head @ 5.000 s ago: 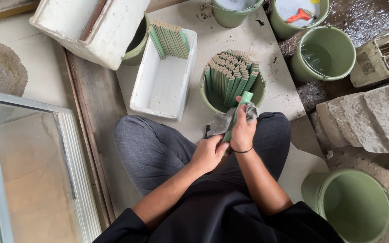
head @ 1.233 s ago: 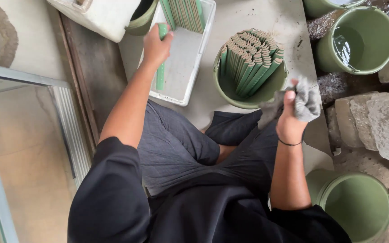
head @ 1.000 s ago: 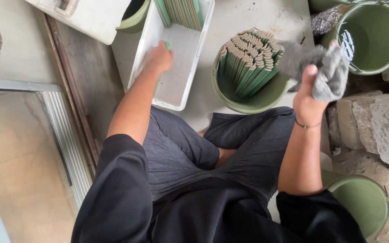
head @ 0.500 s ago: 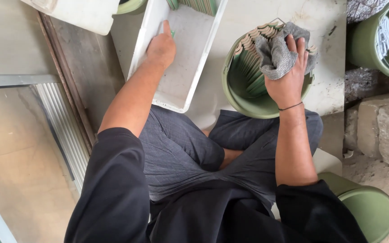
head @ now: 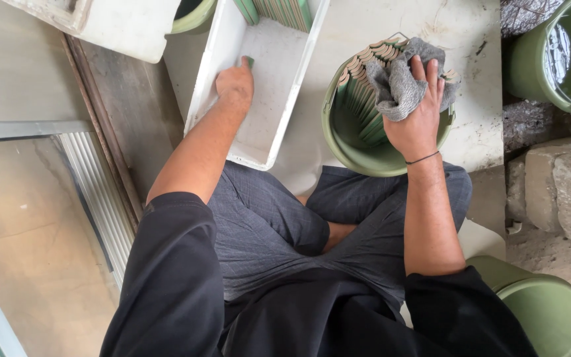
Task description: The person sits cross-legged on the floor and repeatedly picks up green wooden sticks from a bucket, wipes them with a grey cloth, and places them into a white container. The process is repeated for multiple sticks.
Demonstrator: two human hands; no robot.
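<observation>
Left hand [head: 234,84] is inside the white tray [head: 214,63], fingers closed on a green strip [head: 249,62] set on the tray floor. Right hand [head: 418,116] grips a grey rag [head: 398,82], fingers curled over it, above the green bucket [head: 358,155] of upright strips [head: 365,99]. More strips [head: 279,10] lie at the tray's far end

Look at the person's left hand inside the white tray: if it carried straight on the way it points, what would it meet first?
Probably the row of green strips standing at the tray's far end. The left hand points up the white tray, with bare tray floor between; a green piece shows at its fingers, and depth is unclear.
</observation>
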